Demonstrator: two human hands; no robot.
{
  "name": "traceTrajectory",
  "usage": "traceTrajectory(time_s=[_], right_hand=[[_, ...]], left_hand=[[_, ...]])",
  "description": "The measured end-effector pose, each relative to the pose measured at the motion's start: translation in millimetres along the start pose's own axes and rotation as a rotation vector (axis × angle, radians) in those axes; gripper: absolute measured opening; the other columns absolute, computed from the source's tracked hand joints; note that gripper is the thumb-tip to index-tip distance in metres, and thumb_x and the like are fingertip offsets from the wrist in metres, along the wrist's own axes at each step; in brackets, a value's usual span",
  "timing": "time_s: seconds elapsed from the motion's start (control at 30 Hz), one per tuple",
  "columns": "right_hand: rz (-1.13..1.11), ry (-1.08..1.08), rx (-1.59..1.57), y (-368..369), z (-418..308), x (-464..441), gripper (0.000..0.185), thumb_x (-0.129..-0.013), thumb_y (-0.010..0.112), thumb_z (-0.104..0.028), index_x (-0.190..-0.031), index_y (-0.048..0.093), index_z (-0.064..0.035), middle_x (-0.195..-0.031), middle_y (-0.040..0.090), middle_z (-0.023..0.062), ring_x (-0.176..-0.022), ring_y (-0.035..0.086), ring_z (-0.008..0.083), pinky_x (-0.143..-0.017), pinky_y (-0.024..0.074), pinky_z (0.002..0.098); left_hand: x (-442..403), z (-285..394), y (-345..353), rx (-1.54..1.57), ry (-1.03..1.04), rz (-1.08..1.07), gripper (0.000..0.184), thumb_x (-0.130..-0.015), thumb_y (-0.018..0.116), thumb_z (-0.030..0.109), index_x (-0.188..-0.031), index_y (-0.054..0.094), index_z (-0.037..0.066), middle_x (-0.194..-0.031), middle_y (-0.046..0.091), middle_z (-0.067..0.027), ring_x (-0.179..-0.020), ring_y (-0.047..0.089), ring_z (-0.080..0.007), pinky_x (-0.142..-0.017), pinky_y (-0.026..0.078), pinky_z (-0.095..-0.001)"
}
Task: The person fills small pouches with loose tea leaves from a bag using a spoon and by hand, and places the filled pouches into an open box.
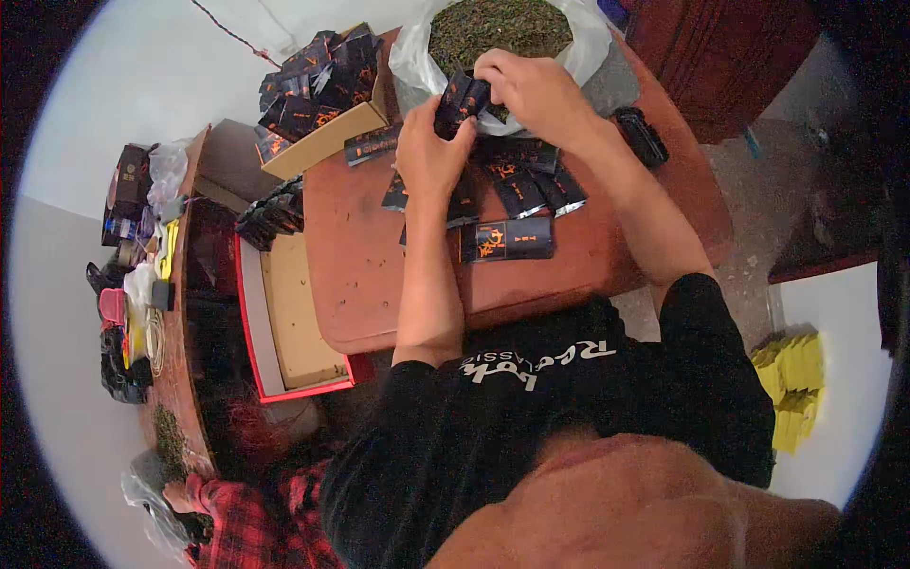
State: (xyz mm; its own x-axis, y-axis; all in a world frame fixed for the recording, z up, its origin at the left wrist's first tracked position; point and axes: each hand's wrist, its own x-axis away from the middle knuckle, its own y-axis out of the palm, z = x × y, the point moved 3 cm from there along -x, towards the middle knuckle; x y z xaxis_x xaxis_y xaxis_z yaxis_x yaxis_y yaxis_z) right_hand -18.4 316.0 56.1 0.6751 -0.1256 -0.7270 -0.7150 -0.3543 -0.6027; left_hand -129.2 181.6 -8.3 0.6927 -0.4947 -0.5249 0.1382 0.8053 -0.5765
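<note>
My left hand [431,152] is closed around a small black packet [462,99], which stands upright over the table's far part. At the packet's upper right side, my right hand [521,83] has its fingers pinched, in front of a clear plastic bag [409,59] of dried green leaves [498,30]. Whether the right fingers hold the packet's edge or some leaves is hidden. Several black packets with orange print lie below my hands, among them a flat one [507,239] near the middle of the brown table [360,275].
A cardboard box [327,142] heaped with black packets stands at the table's far left. An open red-edged box [299,313] lies left of the table. Another person's checked sleeve [237,522] shows at lower left. Yellow packs [791,379] are stacked at right.
</note>
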Motion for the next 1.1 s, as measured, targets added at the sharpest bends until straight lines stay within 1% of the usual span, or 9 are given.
traceTrajectory(time_s=[0.1, 0.2, 0.33, 0.43, 0.53, 0.63, 0.87, 0.97, 1.1], right_hand=[[0.002, -0.003, -0.012, -8.5, -4.6, -1.8, 0.019, -0.098, 0.051, -0.019, -0.103, 0.062, -0.0046, -0.069, 0.065, 0.0105, -0.066, 0.067, 0.0238, -0.062, 0.0511, 0.0354], [0.105, 0.265, -0.111, -24.1, 3.3, -6.9, 0.023, -0.098, 0.050, -0.022, -0.096, 0.063, -0.0029, -0.069, 0.066, 0.0089, -0.063, 0.066, 0.0177, -0.060, 0.0512, 0.0328], [0.042, 0.472, -0.140, -46.2, 17.3, -14.0, 0.027, -0.099, 0.049, -0.022, -0.091, 0.059, 0.0021, -0.066, 0.062, 0.0099, -0.054, 0.059, 0.0205, -0.056, 0.0485, 0.0348], [-0.077, 0.523, -0.089, -31.2, 47.5, -3.9, 0.031, -0.094, 0.052, -0.030, -0.086, 0.065, -0.0029, -0.065, 0.066, 0.0135, -0.062, 0.067, 0.0318, -0.064, 0.0534, 0.0427], [-0.116, 0.603, -0.103, -10.6, 57.8, 6.2, 0.036, -0.093, 0.052, -0.035, -0.081, 0.064, -0.0032, -0.066, 0.067, 0.0130, -0.064, 0.068, 0.0314, -0.064, 0.0528, 0.0430], [0.047, 0.534, 0.041, 17.3, 69.2, 11.3, 0.035, -0.094, 0.051, -0.034, -0.084, 0.064, -0.0027, -0.065, 0.068, 0.0121, -0.064, 0.068, 0.0302, -0.066, 0.0529, 0.0424], [0.242, 0.700, -0.335, 21.4, 55.6, 21.1, 0.028, -0.095, 0.050, -0.026, -0.090, 0.063, -0.0020, -0.069, 0.070, 0.0112, -0.061, 0.067, 0.0199, -0.061, 0.0530, 0.0364], [0.221, 0.765, -0.400, 15.6, 59.9, 24.2, 0.026, -0.097, 0.050, -0.028, -0.100, 0.063, -0.0048, -0.078, 0.071, 0.0080, -0.061, 0.061, 0.0100, -0.049, 0.0470, 0.0241], [0.286, 0.762, -0.532, 12.9, 72.0, 24.8, 0.027, -0.095, 0.050, -0.027, -0.094, 0.063, -0.0032, -0.073, 0.071, 0.0091, -0.057, 0.063, 0.0111, -0.049, 0.0492, 0.0261]], left_hand=[[1.3, -1.4, -2.7, 0.017, 0.015, 0.023, 0.051, -0.074, 0.077, 0.030, -0.116, 0.065, 0.004, -0.111, 0.066, -0.0154, -0.103, 0.064, -0.0341, -0.089, 0.051, -0.0426], [2.6, -5.5, -3.0, 0.035, 0.040, 0.069, 0.050, -0.076, 0.079, 0.030, -0.116, 0.067, 0.004, -0.107, 0.068, -0.0177, -0.097, 0.066, -0.0319, -0.086, 0.051, -0.0395], [2.6, -9.3, -4.5, 0.049, 0.008, 0.048, 0.050, -0.076, 0.079, 0.031, -0.116, 0.067, 0.004, -0.106, 0.068, -0.0175, -0.097, 0.066, -0.0313, -0.086, 0.051, -0.0391], [3.3, -9.4, -5.0, 0.072, -0.004, 0.055, 0.051, -0.076, 0.079, 0.033, -0.116, 0.067, 0.003, -0.106, 0.068, -0.0170, -0.097, 0.066, -0.0308, -0.086, 0.051, -0.0388], [3.4, -6.0, -7.6, 0.074, -0.022, 0.042, 0.051, -0.077, 0.079, 0.034, -0.116, 0.067, 0.003, -0.106, 0.068, -0.0167, -0.097, 0.066, -0.0304, -0.086, 0.051, -0.0384], [2.5, -7.7, -6.3, 0.078, -0.019, 0.033, 0.052, -0.077, 0.079, 0.034, -0.117, 0.067, 0.003, -0.107, 0.068, -0.0165, -0.097, 0.066, -0.0299, -0.086, 0.051, -0.0382], [2.7, -9.5, -2.7, 0.061, -0.030, 0.042, 0.052, -0.076, 0.079, 0.033, -0.117, 0.067, 0.003, -0.107, 0.068, -0.0166, -0.098, 0.066, -0.0301, -0.087, 0.050, -0.0387], [2.7, -9.5, -1.6, 0.048, -0.030, 0.040, 0.053, -0.076, 0.079, 0.034, -0.117, 0.066, 0.003, -0.108, 0.068, -0.0170, -0.097, 0.066, -0.0307, -0.087, 0.050, -0.0390], [3.2, -11.0, -1.0, 0.032, -0.005, 0.058, 0.054, -0.076, 0.079, 0.034, -0.118, 0.066, 0.002, -0.109, 0.067, -0.0174, -0.098, 0.066, -0.0312, -0.088, 0.050, -0.0394]])
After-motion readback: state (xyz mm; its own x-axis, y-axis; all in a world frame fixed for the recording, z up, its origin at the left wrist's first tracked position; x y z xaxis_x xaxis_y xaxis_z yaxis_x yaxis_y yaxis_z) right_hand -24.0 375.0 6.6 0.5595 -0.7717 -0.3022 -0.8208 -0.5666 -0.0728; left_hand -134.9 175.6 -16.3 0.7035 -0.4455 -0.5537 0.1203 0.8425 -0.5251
